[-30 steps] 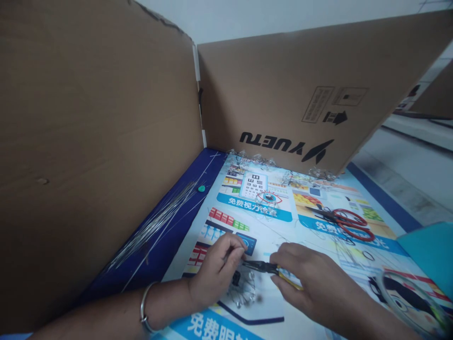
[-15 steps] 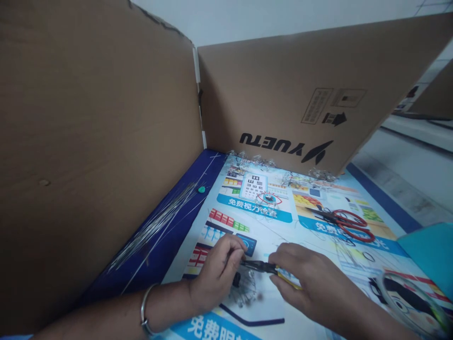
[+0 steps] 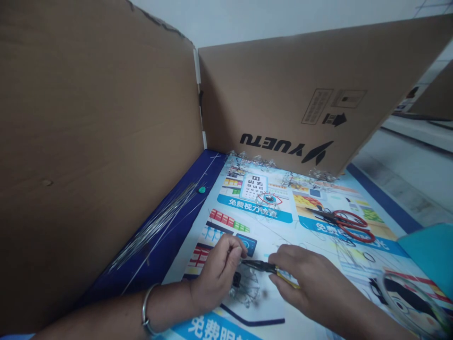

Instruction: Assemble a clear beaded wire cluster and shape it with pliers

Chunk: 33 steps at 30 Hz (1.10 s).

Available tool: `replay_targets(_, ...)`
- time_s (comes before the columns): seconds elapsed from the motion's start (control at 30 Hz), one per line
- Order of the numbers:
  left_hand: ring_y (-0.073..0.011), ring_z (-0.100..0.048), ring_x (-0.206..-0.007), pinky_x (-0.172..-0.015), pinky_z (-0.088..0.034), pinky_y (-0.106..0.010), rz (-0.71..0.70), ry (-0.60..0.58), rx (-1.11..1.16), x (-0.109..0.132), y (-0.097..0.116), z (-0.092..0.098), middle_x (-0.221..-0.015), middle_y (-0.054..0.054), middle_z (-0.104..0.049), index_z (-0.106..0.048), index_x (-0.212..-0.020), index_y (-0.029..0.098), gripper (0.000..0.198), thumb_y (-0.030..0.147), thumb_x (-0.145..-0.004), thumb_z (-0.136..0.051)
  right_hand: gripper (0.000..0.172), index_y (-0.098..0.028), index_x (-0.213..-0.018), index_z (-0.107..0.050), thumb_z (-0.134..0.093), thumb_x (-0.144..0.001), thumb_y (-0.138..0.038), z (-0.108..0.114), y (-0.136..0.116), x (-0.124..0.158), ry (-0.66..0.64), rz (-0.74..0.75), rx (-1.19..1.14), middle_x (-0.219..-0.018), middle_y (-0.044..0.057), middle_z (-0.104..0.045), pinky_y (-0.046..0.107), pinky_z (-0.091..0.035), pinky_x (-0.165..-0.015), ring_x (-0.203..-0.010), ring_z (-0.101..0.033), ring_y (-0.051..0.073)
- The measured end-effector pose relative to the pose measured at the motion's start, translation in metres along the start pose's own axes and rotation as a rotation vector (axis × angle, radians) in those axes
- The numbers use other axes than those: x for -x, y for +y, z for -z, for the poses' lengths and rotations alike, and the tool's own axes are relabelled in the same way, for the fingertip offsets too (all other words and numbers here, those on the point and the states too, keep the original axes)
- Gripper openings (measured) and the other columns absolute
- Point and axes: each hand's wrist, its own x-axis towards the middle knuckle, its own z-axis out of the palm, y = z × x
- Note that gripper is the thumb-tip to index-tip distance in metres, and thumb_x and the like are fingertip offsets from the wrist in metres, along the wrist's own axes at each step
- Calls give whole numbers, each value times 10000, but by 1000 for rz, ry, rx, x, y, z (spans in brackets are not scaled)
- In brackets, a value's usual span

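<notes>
My right hand is wrapped round the handles of needle-nose pliers with dark jaws and yellow grips. The jaw tips meet the fingertips of my left hand, which is closed in a pinch. Below those fingers spreads a wire piece with thin spokes, clear beads and a black part near its middle. My left hand holds this piece, though its fingers hide the exact grip. Whether the jaws are clamped on wire is too small to tell.
Straight wires lie in a bundle on the left, near a small green object. Red-handled scissors rest on the printed sheet. Beaded wire pieces line the back. Cardboard panels stand behind and left. A clear round container sits at right.
The beaded wire piece has turned slightly under my left hand, showing more of its spokes and beads. Both hands and the pliers have barely moved.
</notes>
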Motion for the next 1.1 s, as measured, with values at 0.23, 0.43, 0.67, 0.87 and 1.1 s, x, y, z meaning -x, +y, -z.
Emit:
replay_targets(0.23,-149,-480,-786,-733,-389,-277,1,44,10,-1,-1,-3,-835,-26,-496,-474,-874,181,191,248,-959,-317,218,-229,-971,-621,-449,-841,-263,1,0,-2,-3,-15,14,-880,68,-610,384,-444,-728,-837,-584,242)
replay_targets(0.43,-149,-474,-782,-737,-387,-286,28,72,70,-1,-2,-5,-832,-22,-491,-451,-854,188,195,261,-964,-307,217,-227,-950,-623,-438,-844,-261,1,-3,-2,-27,-15,28,-872,68,-609,393,-449,-723,-837,-587,248)
replay_targets(0.67,-148,-465,-761,-724,-387,-285,42,81,96,-2,-3,-6,-811,-16,-478,-436,-840,191,206,283,-965,-301,223,-225,-971,-619,-439,-846,-268,-1,-2,1,-15,-11,41,-881,72,-609,394,-452,-720,-832,-589,248)
replay_targets(0.87,-149,-458,-772,-741,-385,-286,28,77,95,0,-1,-5,-813,-17,-464,-426,-838,192,206,284,-967,-294,218,-216,-971,-623,-451,-842,-255,1,-3,0,30,4,44,-893,79,-615,372,-453,-742,-840,-588,234)
replay_targets(1.1,-145,-450,-772,-738,-384,-285,16,84,86,-1,-1,-6,-817,-13,-456,-422,-842,192,194,265,-966,-293,224,-216,-984,-617,-450,-841,-262,-2,-1,0,46,15,39,-904,83,-611,378,-454,-742,-848,-583,238)
